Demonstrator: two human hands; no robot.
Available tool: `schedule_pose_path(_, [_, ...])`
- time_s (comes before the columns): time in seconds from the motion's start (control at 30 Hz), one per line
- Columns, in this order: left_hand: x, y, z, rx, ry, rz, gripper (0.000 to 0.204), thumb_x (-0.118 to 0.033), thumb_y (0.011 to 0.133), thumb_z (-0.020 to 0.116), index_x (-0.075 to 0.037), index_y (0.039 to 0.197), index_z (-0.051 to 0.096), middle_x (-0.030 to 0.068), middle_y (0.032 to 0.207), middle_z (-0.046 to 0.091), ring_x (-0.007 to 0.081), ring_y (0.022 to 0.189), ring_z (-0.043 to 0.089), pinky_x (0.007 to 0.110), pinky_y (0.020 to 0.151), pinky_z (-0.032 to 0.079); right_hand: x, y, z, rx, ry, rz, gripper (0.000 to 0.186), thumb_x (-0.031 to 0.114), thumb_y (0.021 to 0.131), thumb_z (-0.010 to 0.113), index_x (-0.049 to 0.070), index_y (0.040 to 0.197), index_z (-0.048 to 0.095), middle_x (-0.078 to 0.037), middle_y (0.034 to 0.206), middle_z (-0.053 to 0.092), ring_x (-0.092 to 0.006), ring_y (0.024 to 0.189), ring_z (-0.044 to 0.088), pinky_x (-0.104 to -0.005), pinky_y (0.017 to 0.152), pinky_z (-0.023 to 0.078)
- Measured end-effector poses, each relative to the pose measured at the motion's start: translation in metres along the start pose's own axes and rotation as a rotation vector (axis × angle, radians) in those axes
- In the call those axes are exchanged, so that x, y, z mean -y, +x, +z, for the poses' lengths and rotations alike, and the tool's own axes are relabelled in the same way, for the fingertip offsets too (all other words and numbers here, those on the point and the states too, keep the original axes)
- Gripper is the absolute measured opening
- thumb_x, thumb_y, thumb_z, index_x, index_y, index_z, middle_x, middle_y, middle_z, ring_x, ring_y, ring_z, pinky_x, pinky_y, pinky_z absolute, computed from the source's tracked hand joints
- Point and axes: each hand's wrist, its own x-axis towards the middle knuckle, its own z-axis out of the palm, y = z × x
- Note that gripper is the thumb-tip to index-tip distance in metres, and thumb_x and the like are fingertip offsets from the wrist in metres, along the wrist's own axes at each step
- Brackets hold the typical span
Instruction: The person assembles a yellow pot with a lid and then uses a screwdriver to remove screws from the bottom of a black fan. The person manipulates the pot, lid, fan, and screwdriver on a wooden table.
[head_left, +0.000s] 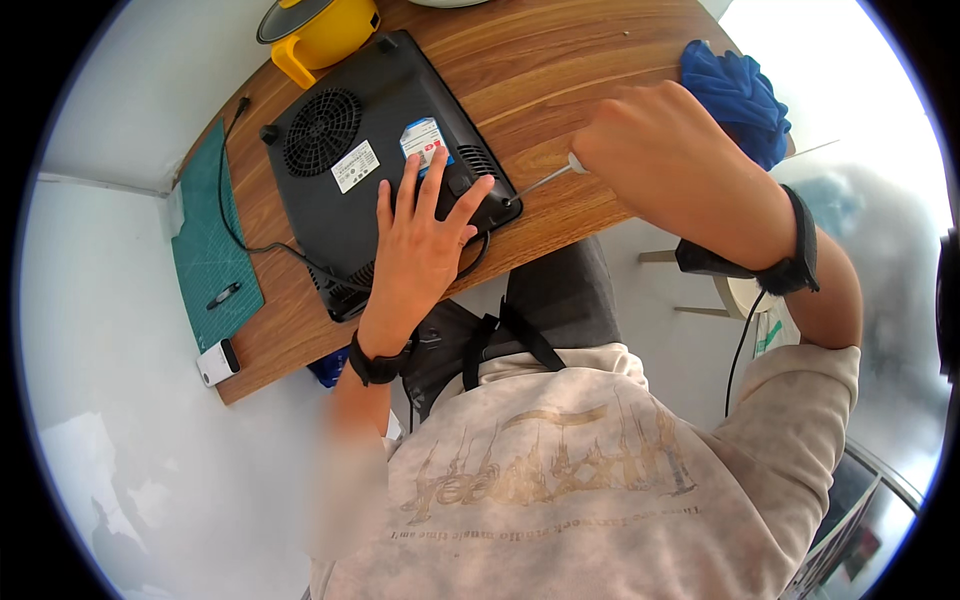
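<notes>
A black induction cooker [335, 215] lies underside up on the wooden table, its round fan grille [322, 130] and two stickers showing. My left hand [418, 235] rests on its near part with fingers spread; the fingertips reach the blue-and-white sticker [422, 139]. Off the cooker's right side, my right hand [650, 135] is closed around a screwdriver [545, 181], and most of the handle is hidden in the fist. The thin metal shaft slants down to the left, its tip at a screw hole in the cooker's near right corner.
A yellow pot [335, 35] stands beyond the cooker. On the left are a green cutting mat [205, 255] with a black marker-like item [224, 295], and a small white box [218, 363]. The black power cord [226, 200] crosses the mat. A blue cloth [735, 100] lies at the right.
</notes>
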Motion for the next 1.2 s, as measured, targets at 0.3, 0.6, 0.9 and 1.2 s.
schedule_pose_path(0.3, [0.0,0.0,-0.001,-0.015,-0.018,0.014,0.065,-0.018,0.095,0.071,-0.035,0.154,0.05,0.0157,0.165,0.037,0.0396,0.153,0.033,0.066,0.116,0.033,0.04,-0.017,-0.007,0.265,0.326,0.038,0.005,0.0,0.074,0.071,-0.001,0.077,0.067,-0.017,0.071,0.068,-0.034,0.072,0.071,-0.0398,0.06,0.055])
schedule_pose_path(0.6, [0.001,-0.001,-0.001,-0.002,-0.016,0.003,0.065,-0.02,0.094,0.071,-0.036,0.154,0.05,0.0155,0.164,0.038,0.0399,0.152,0.034,0.065,0.116,0.032,0.026,-0.022,0.001,0.214,0.25,0.308,0.013,0.011,0.081,0.071,0.0,0.087,0.071,-0.019,0.075,0.07,-0.0374,0.075,0.07,-0.0441,0.06,0.053])
schedule_pose_path(0.9, [0.0,-0.001,-0.001,0.007,-0.017,-0.003,0.065,-0.02,0.095,0.071,-0.036,0.154,0.05,0.0148,0.166,0.036,0.0397,0.153,0.033,0.064,0.117,0.032,-0.002,-0.02,0.011,-0.076,0.153,0.227,0.023,0.002,0.083,0.07,0.007,0.104,0.075,-0.008,0.099,0.071,-0.029,0.104,0.064,-0.0419,0.096,0.047])
schedule_pose_path(1.2, [0.001,-0.002,0.0,-0.002,-0.022,0.003,0.065,-0.02,0.095,0.071,-0.036,0.154,0.05,0.0149,0.165,0.036,0.0397,0.153,0.034,0.064,0.117,0.032,-0.013,-0.006,0.025,-0.228,0.044,0.08,0.025,0.001,0.078,0.071,0.01,0.101,0.075,-0.004,0.105,0.07,-0.0238,0.111,0.063,-0.0381,0.101,0.045])
